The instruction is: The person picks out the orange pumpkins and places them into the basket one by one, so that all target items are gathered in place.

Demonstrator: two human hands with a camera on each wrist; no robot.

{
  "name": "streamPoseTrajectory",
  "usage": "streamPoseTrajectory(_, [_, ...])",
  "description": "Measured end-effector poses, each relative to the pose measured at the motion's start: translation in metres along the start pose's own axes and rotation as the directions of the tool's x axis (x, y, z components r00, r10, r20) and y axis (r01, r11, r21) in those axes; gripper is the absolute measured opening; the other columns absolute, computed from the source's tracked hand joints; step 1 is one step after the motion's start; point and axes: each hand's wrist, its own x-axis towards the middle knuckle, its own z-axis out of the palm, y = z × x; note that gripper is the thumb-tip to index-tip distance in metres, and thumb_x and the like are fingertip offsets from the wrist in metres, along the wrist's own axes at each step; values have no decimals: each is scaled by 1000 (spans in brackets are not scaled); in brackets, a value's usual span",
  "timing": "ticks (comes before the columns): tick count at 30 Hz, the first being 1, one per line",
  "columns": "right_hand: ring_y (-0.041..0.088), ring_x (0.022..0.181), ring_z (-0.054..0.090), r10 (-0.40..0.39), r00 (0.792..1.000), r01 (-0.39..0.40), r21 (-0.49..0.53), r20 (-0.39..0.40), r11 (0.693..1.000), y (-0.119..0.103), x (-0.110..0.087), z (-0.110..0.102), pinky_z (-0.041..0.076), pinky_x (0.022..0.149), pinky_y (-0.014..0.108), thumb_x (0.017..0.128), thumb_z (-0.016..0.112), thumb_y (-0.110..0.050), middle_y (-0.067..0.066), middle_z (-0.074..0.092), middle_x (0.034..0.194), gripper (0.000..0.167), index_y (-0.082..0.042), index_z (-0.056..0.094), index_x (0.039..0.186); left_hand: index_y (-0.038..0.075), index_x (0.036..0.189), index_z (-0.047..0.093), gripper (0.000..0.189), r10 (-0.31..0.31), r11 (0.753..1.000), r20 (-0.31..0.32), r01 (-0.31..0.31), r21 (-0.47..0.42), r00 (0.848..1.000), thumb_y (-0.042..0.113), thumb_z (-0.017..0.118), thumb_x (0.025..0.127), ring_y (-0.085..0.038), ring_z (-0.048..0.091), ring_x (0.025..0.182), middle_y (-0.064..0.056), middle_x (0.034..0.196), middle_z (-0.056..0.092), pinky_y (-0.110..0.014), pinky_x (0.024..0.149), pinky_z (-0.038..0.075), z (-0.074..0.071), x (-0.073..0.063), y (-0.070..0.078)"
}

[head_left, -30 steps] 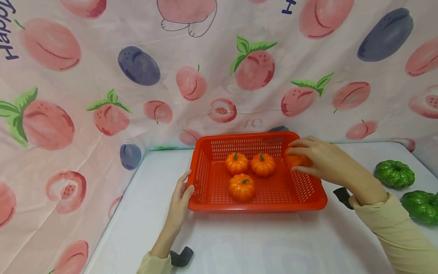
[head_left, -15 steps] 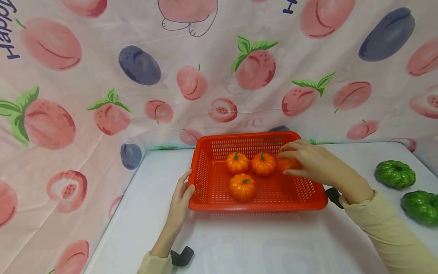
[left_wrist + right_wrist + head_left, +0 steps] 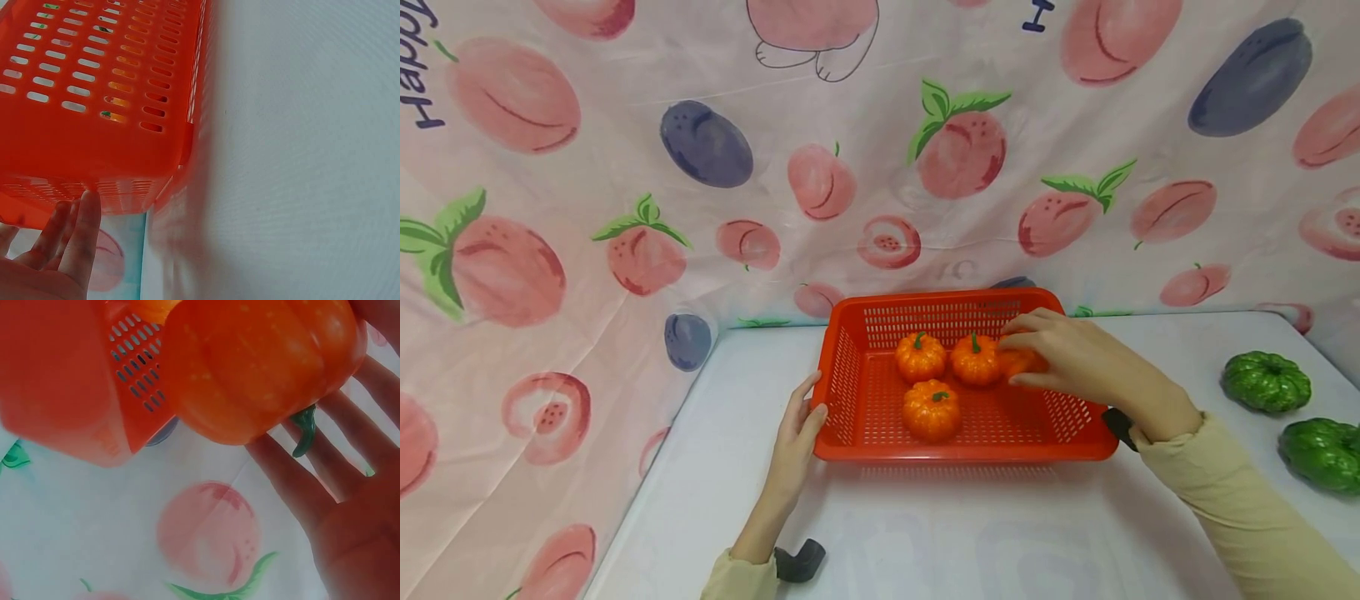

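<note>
My right hand (image 3: 1071, 354) grips a small orange pumpkin (image 3: 1021, 360) inside the right part of a red plastic basket (image 3: 962, 453). Its fingers and thumb partly hide that pumpkin in the head view. Up close in the right wrist view, the pumpkin (image 3: 262, 369) is glossy, with a green stem against the fingers. Inside the basket sit three other orange pumpkins: one at the back left (image 3: 920, 358), one beside the held pumpkin (image 3: 977, 362), and one in front (image 3: 931, 412). Against the basket's left side rests my left hand (image 3: 795, 429), its fingers (image 3: 86, 231) extended along the outer wall.
Two green pumpkin-like vegetables lie on the white table (image 3: 970, 542) to the right, one farther back (image 3: 1266, 382) and one nearer (image 3: 1326, 454). A fruit-print cloth (image 3: 737, 125) hangs behind the basket and along the left side.
My right hand has moved left over the basket with its pumpkin, from the right wall to beside the back pumpkin. The left hand and basket stay in place.
</note>
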Motion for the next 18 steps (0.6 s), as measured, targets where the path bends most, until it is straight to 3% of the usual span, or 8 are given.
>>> streamPoseTrajectory(18, [28,113,59,-33,999,33,44,4,998,-7,14,4,52,93,47,78,85,-31,6,68,114,40,-10,74,111,21,154,34,49,0,1000,-8,0,7,1000,25,46,106,-33,54,118,-20,138,53,-21,93,49,0,0,0])
